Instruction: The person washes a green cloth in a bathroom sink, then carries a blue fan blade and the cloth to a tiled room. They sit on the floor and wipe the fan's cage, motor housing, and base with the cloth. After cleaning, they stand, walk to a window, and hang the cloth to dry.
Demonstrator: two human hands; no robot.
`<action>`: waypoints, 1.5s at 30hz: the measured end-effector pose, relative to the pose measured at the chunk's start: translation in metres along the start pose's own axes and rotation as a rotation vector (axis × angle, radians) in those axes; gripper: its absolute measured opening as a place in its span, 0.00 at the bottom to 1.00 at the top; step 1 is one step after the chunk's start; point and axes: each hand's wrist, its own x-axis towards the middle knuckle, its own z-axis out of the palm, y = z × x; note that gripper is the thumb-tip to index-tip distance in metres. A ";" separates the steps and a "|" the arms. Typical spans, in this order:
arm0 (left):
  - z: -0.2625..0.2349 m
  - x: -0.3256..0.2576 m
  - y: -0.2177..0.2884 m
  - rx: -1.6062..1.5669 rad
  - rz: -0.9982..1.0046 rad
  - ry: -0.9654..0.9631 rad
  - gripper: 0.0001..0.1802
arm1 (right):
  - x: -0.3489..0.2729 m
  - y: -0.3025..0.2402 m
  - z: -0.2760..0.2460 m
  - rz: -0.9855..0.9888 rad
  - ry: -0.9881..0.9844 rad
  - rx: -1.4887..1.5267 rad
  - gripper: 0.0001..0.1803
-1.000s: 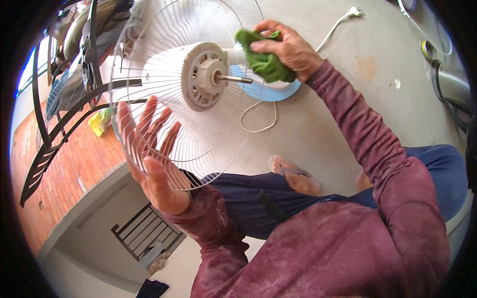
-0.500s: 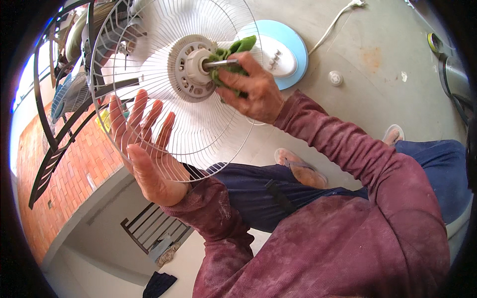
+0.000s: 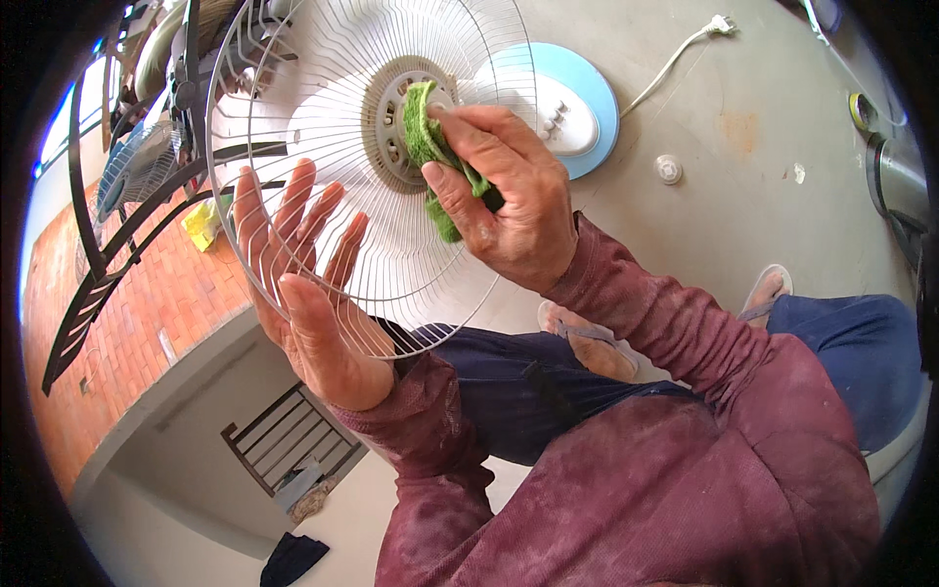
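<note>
My right hand (image 3: 523, 201) pinches a green cloth (image 3: 425, 127) and presses it at the hub (image 3: 391, 147) of a fan, where the cloth hides the shaft. A white wire fan guard (image 3: 284, 59) spreads around the hub. My left hand (image 3: 318, 284) rests at the guard's lower left rim, fingers outstretched and apart, partly seen through the wires. Beyond the guard is the fan's light blue round base (image 3: 602, 108) with a white control panel (image 3: 567, 122).
A white cord with a plug (image 3: 722, 24) and a small round white cap (image 3: 668, 169) lie on the floor at the right. Dark metal rails (image 3: 98, 264), a second blue fan (image 3: 142, 171) and a yellow item (image 3: 201, 225) are at the left. My sandalled foot (image 3: 597, 347) shows below.
The green cloth now covers the metal shaft that was showing beside my fingers. My right hand has turned around it. The left hand stays spread at the guard; the whole view has shifted slightly.
</note>
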 end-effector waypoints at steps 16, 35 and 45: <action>-0.013 0.005 -0.005 -0.013 -0.022 0.016 0.49 | -0.040 0.008 0.003 -0.096 -0.245 -0.178 0.31; -0.036 0.004 -0.016 -0.090 -0.054 0.002 0.47 | -0.025 0.024 0.035 -0.425 -0.362 -0.159 0.28; -0.041 0.003 -0.020 -0.074 -0.029 -0.006 0.48 | -0.038 0.046 -0.001 -0.002 -0.132 -0.012 0.25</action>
